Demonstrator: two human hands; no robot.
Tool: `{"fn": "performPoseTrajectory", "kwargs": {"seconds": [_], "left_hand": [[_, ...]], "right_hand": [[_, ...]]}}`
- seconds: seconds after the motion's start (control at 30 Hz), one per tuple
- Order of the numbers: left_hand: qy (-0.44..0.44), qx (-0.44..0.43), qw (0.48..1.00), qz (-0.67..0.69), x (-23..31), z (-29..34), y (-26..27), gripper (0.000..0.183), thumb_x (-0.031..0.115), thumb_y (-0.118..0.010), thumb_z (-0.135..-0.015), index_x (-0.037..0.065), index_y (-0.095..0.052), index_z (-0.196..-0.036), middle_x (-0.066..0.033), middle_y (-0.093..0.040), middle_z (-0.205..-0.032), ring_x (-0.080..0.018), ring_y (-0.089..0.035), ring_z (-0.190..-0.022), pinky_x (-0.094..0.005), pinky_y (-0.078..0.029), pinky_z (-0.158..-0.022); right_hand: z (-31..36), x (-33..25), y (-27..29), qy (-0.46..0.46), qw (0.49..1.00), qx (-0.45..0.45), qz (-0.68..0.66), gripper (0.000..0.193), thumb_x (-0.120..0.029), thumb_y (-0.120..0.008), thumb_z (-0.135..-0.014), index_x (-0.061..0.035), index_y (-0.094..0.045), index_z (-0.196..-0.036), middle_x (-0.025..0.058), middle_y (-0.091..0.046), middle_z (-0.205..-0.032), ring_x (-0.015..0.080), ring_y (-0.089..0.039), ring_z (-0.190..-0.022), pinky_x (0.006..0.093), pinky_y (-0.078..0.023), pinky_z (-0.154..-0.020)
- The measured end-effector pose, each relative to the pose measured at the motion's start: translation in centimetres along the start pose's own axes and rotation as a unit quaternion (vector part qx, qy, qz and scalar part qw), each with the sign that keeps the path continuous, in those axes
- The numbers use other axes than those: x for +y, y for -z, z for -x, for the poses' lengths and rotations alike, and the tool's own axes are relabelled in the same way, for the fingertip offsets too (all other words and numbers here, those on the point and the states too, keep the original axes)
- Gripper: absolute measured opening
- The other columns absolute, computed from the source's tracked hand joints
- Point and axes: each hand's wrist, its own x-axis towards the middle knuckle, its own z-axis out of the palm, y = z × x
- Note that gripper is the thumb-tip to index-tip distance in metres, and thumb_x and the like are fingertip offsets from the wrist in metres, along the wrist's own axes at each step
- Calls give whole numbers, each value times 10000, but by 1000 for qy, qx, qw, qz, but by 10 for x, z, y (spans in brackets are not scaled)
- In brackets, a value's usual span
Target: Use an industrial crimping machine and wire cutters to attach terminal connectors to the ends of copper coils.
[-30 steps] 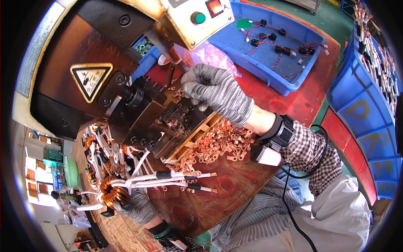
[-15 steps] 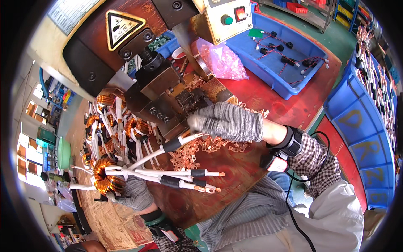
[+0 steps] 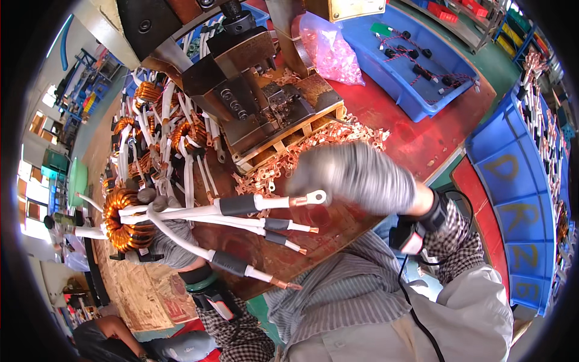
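My left hand [image 3: 172, 246], in a grey knit glove, is closed around a coil [image 3: 123, 219] wound with copper wire on a ring core. Several white sleeved leads [image 3: 175, 212] with black sleeve bands run from it to the right. One lead ends in a copper ring lug [image 3: 316, 197]; the others show bare copper tips. My right hand [image 3: 356, 178], gloved alike, hovers over the red tabletop by this lug, with its fingers smeared by motion. Beyond it, a pile of loose copper lugs [image 3: 301, 158] lies along the press base.
A dark metal press [image 3: 241, 102] stands on a small wooden pallet [image 3: 292, 137]. More wound coils [image 3: 148, 130] are heaped on its left. A pink plastic bag [image 3: 332, 51] and a blue tray [image 3: 416, 102] with wired black parts sit behind. A big blue bin [image 3: 512, 193] of cables stands at right.
My right hand has drawn back from the press toward me. The coil and leads have shifted left, and the leads have fanned out. The view has tilted, showing less of the press's top.
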Motion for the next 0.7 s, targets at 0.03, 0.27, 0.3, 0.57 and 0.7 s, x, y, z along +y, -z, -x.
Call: {"fn": "performPoseTrajectory", "kwargs": {"seconds": [0.03, 0.27, 0.3, 0.57, 0.7], "left_hand": [[-8, -10, 999, 31, -3, 0, -2, 893, 280, -782, -517, 69, -318, -1250, -142, -380, -1137, -285, -439, -973, -400, -378, -862], [-42, 0, 991, -124, 9, 6, 21, 482, 136, -553, -785, -25, -340, -1186, -142, -486, -1015, -233, -516, -908, -319, -443, -827], [-114, -6, 979, -171, 40, 20, 48, 391, 142, -476, -843, -33, -353, -1170, -146, -487, -1026, -236, -519, -908, -330, -448, -818], [360, -11, 931, -56, 118, 34, 66, 357, 240, -468, -851, 6, -422, -1116, -135, -495, -1046, -189, -522, -964, -356, -449, -858], [296, -24, 955, 4, 138, 56, 86, 417, 204, -516, -813, 7, -379, -1154, -151, -467, -1089, -211, -525, -964, -352, -472, -823]], "right_hand": [[1, 0, 10, -272, 928, 6, -253, 345, -318, -413, -882, -21, -528, -1016, 123, -556, -937, 279, -557, -816, 339, -451, -725], [38, 17, -28, -137, 984, -115, 7, 296, -334, -477, -846, -53, -562, -880, 154, -551, -690, 292, -558, -652, 375, -431, -598], [30, 16, -20, -174, 980, -96, 9, 257, -317, -480, -843, -74, -561, -859, 136, -539, -645, 297, -550, -603, 371, -431, -553], [-29, 3, 29, -46, 873, -36, 483, 370, -435, -420, -835, -104, -533, -714, 111, -492, -508, 299, -515, -467, 397, -377, -423], [-14, 21, 27, -46, 974, -70, 212, 343, -401, -505, -806, -73, -558, -723, 127, -524, -596, 301, -543, -584, 381, -409, -512]]}}
